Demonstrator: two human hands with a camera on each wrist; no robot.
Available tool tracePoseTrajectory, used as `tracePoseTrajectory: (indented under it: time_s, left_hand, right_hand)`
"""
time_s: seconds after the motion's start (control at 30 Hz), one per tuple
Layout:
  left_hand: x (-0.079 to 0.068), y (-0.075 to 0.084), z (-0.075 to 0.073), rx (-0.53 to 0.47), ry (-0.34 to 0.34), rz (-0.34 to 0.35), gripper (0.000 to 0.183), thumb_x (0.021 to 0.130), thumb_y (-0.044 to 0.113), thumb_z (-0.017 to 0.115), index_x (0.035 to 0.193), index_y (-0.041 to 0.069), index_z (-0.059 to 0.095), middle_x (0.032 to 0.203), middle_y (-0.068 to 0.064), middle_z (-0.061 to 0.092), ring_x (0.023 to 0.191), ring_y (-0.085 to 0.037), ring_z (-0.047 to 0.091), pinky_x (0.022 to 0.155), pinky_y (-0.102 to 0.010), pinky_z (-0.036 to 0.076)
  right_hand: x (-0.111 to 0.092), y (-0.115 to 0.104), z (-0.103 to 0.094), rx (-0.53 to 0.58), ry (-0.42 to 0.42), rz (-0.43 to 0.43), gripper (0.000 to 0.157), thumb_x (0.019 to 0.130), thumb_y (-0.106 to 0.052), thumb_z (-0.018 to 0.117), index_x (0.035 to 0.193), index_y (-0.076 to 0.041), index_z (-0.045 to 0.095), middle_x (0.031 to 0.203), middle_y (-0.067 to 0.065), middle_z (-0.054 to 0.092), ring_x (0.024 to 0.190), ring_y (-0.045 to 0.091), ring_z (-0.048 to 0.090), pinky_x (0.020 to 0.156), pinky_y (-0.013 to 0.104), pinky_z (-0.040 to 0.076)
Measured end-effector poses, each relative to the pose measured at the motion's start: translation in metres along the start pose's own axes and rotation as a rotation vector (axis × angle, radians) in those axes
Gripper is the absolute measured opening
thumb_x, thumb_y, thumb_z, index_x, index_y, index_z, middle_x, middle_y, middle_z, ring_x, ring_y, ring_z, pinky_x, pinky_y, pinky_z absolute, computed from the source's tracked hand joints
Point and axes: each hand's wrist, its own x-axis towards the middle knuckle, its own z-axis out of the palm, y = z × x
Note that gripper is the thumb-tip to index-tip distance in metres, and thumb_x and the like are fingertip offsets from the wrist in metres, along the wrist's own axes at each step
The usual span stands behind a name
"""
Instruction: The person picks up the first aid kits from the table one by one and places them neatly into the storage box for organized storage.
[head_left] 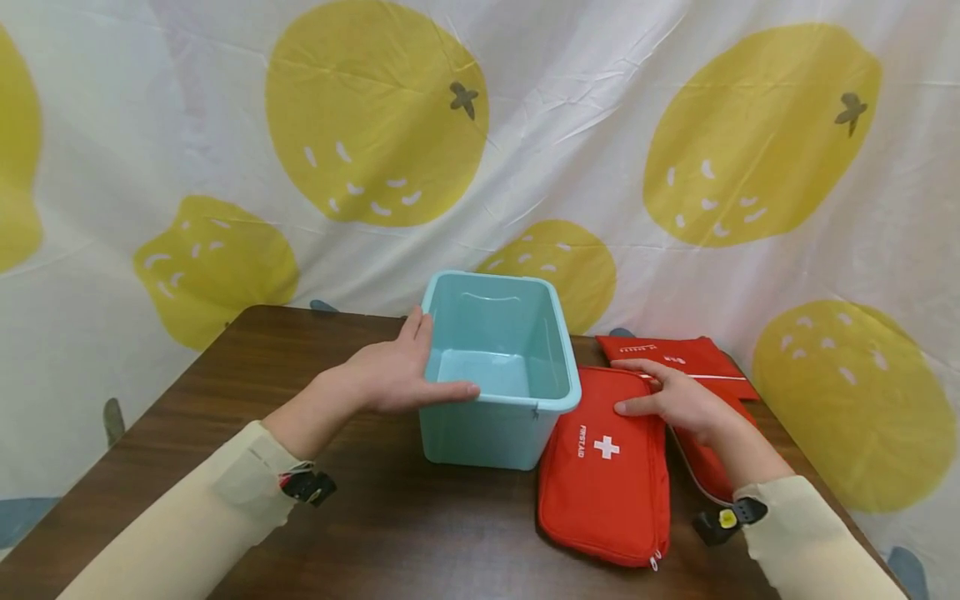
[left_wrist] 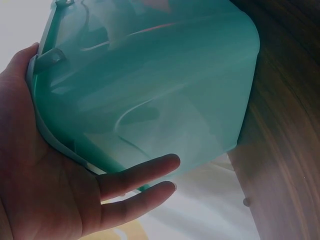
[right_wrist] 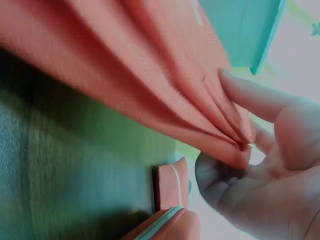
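Observation:
A light blue plastic bin (head_left: 487, 429) with an open top stands on the dark wood table. My left hand (head_left: 393, 371) rests against its left rim, the thumb lying along the front edge. In the left wrist view, two straight fingers (left_wrist: 140, 172) extend beside the bin's wall (left_wrist: 165, 100). A red first aid pouch (head_left: 600, 492) with a white cross lies just right of the bin. My right hand (head_left: 678, 404) grips the far right edge of this pouch. In the right wrist view, the thumb is on its upper face and curled fingers (right_wrist: 215, 180) are underneath.
Another red pouch (head_left: 708, 458) lies under the right forearm, and a flat red pouch (head_left: 690, 354) with a white stripe is behind it. A white curtain (head_left: 562, 100) printed with lemons hangs behind the wooden table (head_left: 360, 517).

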Motion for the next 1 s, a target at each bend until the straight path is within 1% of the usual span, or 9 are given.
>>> tracePoseTrajectory:
  time_s: [0.13, 0.23, 0.33, 0.43, 0.6, 0.67, 0.9, 1.0]
  left_hand:
    - [-0.001, 0.000, -0.001, 0.002, 0.004, -0.003, 0.138, 0.089, 0.091, 0.056, 0.175, 0.000, -0.001, 0.185, -0.020, 0.000, 0.139, -0.046, 0.062, 0.108, -0.057, 0.056]
    - [-0.002, 0.000, -0.001, 0.002, 0.008, -0.003, 0.138, 0.089, 0.091, 0.056, 0.175, 0.000, 0.000, 0.184, -0.021, 0.001, 0.139, -0.046, 0.062, 0.108, -0.057, 0.056]
    - [-0.002, 0.000, 0.000, -0.001, 0.009, -0.001, 0.137, 0.089, 0.091, 0.056, 0.175, 0.000, 0.000, 0.184, -0.020, 0.001, 0.137, -0.046, 0.063, 0.108, -0.057, 0.056]
    - [-0.002, 0.000, 0.000, -0.006, 0.008, 0.001, 0.138, 0.088, 0.091, 0.056, 0.175, 0.001, -0.001, 0.185, -0.019, 0.002, 0.136, -0.045, 0.064, 0.107, -0.056, 0.057]
    - [-0.001, 0.000, 0.000, -0.006, -0.001, -0.004, 0.138, 0.088, 0.093, 0.055, 0.175, 0.001, -0.001, 0.185, -0.019, 0.000, 0.139, -0.045, 0.062, 0.108, -0.057, 0.056]
    - [-0.001, 0.000, 0.000, -0.004, -0.004, -0.007, 0.138, 0.088, 0.093, 0.055, 0.175, 0.000, -0.001, 0.185, -0.020, -0.001, 0.141, -0.046, 0.061, 0.108, -0.058, 0.056]
    - [-0.001, -0.001, 0.000, -0.009, -0.003, -0.006, 0.140, 0.088, 0.093, 0.055, 0.175, 0.001, -0.002, 0.185, -0.019, -0.002, 0.141, -0.046, 0.061, 0.109, -0.058, 0.055]
    - [-0.001, -0.001, 0.000, -0.009, -0.002, -0.002, 0.140, 0.087, 0.093, 0.055, 0.175, 0.001, -0.002, 0.185, -0.019, -0.002, 0.140, -0.046, 0.062, 0.108, -0.057, 0.056]
  right_hand:
    - [0.000, 0.001, -0.005, 0.125, 0.029, -0.045, 0.083, 0.102, -0.025, 0.079, 0.172, -0.024, 0.036, 0.149, 0.023, 0.056, 0.107, 0.027, 0.075, 0.091, 0.039, 0.066]
    - [-0.001, 0.002, -0.007, 0.182, 0.056, -0.072, 0.080, 0.103, -0.024, 0.078, 0.172, -0.026, 0.037, 0.152, 0.025, 0.054, 0.107, 0.026, 0.076, 0.090, 0.040, 0.067]
    - [-0.003, 0.002, -0.007, 0.197, 0.091, -0.108, 0.075, 0.104, -0.025, 0.077, 0.170, -0.025, 0.041, 0.153, 0.023, 0.053, 0.107, 0.021, 0.076, 0.090, 0.037, 0.066]
    - [-0.004, 0.002, -0.008, 0.177, 0.134, -0.141, 0.067, 0.106, -0.025, 0.076, 0.167, -0.021, 0.049, 0.152, 0.019, 0.055, 0.106, 0.015, 0.075, 0.090, 0.033, 0.065]
    - [-0.006, 0.001, -0.010, 0.164, 0.183, -0.152, 0.056, 0.107, -0.027, 0.074, 0.160, -0.017, 0.058, 0.141, 0.006, 0.061, 0.104, 0.011, 0.075, 0.090, 0.030, 0.065]
    - [-0.006, 0.000, -0.010, 0.179, 0.186, -0.148, 0.056, 0.106, -0.029, 0.075, 0.159, -0.017, 0.059, 0.138, 0.001, 0.062, 0.103, 0.012, 0.075, 0.090, 0.030, 0.065]
    - [-0.006, 0.000, -0.011, 0.223, 0.218, -0.133, 0.061, 0.105, -0.030, 0.077, 0.162, -0.020, 0.055, 0.143, 0.008, 0.057, 0.101, 0.012, 0.077, 0.088, 0.033, 0.066]
    - [-0.007, 0.001, -0.014, 0.245, 0.258, -0.137, 0.060, 0.105, -0.032, 0.077, 0.161, -0.023, 0.056, 0.138, 0.000, 0.058, 0.099, 0.011, 0.077, 0.086, 0.032, 0.067]
